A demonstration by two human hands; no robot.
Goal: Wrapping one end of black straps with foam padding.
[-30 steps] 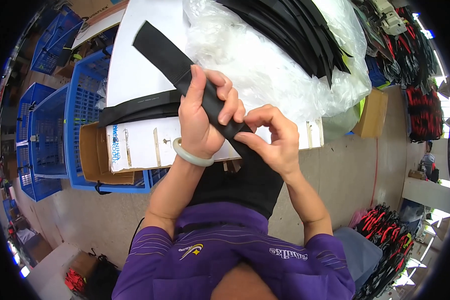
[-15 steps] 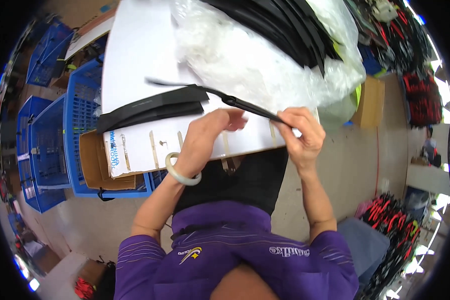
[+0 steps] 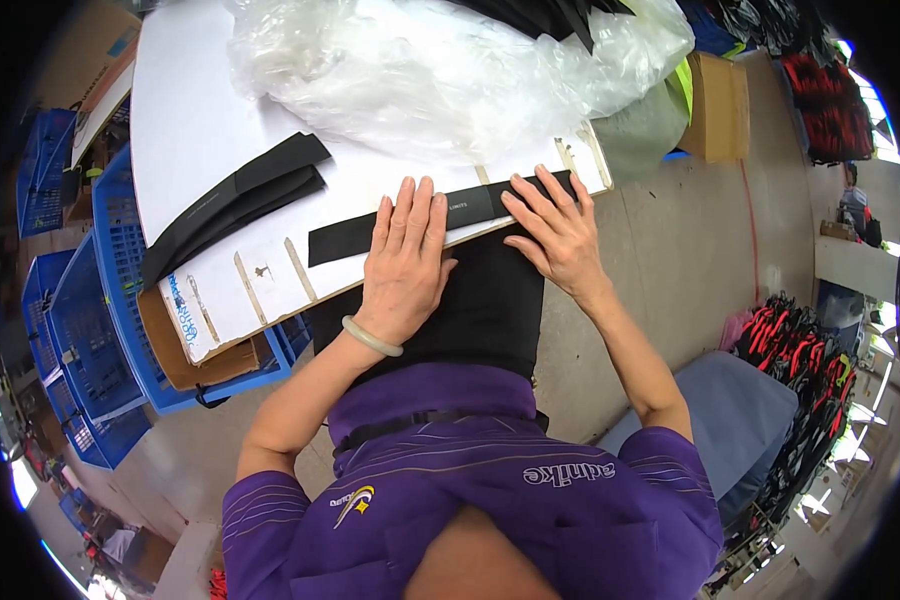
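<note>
A black fabric strip (image 3: 345, 240) with small pale printing lies flat along the near edge of the white tabletop (image 3: 192, 110). Across its left part rests my left hand (image 3: 406, 262), fingers stretched out and pressed down on it; a pale bangle circles that wrist. My right hand (image 3: 560, 236) lies flat over the strip's right end, fingers extended and slightly apart. Left of my hands, a small stack of similar black strips (image 3: 232, 200) lies at a slant, its lower end at the table's left edge.
Crumpled clear plastic (image 3: 400, 90) covers the far part of the table, with black pieces (image 3: 540, 15) on it. Blue crates (image 3: 120, 270) and an open cardboard box (image 3: 170, 350) stand at the left. A carton (image 3: 718, 110) stands beyond the right edge, and hanging black-and-red goods (image 3: 790, 360) farther right.
The black strip, earlier held up with its right end pinched in my right hand, now lies flat on the table. Both hands have opened onto it. The view has shifted.
</note>
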